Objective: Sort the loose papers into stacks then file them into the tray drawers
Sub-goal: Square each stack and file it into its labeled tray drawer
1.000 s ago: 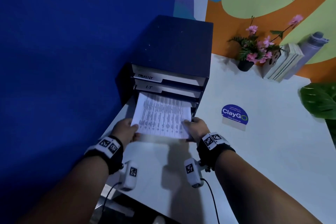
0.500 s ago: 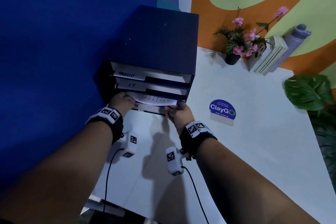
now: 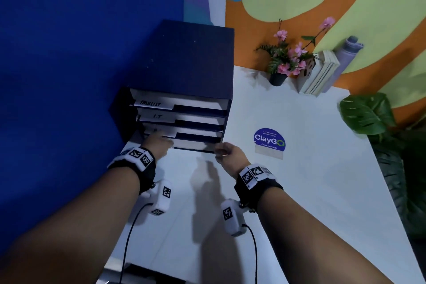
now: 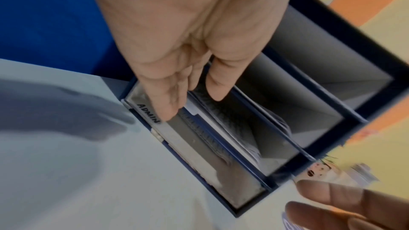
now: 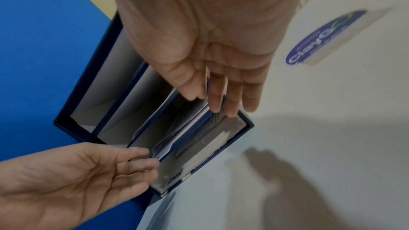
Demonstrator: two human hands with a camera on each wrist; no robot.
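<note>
A dark blue drawer unit (image 3: 184,64) stands at the back left of the white table (image 3: 299,203); its trays are labelled TASKLIST, I.T and, lowest, ADMIN (image 4: 148,113). Printed papers (image 4: 208,135) (image 5: 197,130) lie inside the lower trays, with only their front edges showing. My left hand (image 3: 159,137) (image 4: 192,107) has straight fingers touching the left front of the lower trays. My right hand (image 3: 221,147) (image 5: 221,106) has straight fingers at the right front corner, against the paper edge. Neither hand holds anything.
A blue ClayGo sign (image 3: 269,142) stands right of the unit. At the back are a flower pot (image 3: 277,78), leaning books (image 3: 320,74) and a grey bottle (image 3: 345,53). A leafy plant (image 3: 366,113) overhangs the right edge. A blue wall flanks the left.
The printed sheet held by both hands has slid fully into a lower tray. Both hands have let go and now rest with straight fingers at the tray front.
</note>
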